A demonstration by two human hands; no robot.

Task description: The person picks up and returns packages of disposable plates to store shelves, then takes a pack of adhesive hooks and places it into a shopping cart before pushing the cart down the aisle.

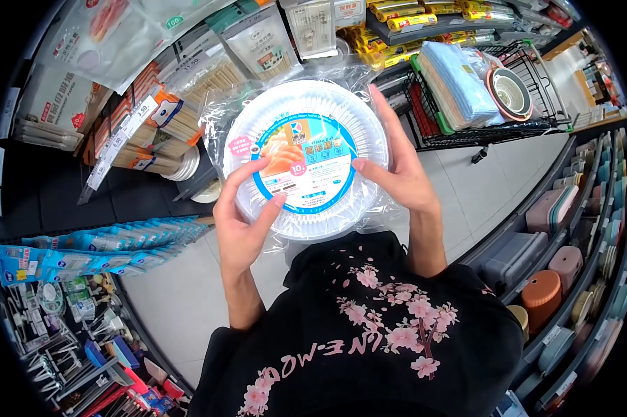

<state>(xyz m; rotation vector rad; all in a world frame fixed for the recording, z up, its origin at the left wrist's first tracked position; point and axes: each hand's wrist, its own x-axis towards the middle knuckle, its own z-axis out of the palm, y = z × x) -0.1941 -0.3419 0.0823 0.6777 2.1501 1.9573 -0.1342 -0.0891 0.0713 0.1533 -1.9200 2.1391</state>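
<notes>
A pack of white plastic plates (240,142) in clear wrap is held up before me, its round blue-rimmed label facing up. My left hand (244,215) grips the lower left side, with thumb and forefinger lying on the label. On the right side, my right hand (400,174) holds the edge, its thumb on the label and its fingers stretched along the rim. Loose clear wrapping sticks out around the plates. The undersides of both hands' grip are hidden by the pack.
A black wire shopping cart (494,135) at upper right carries folded blue cloth packs (459,83) and a round pot (510,90). Shelves with skewer packs (202,69) stand ahead. Blue packets (98,247) hang at left. Shelved storage boxes (511,257) line the right.
</notes>
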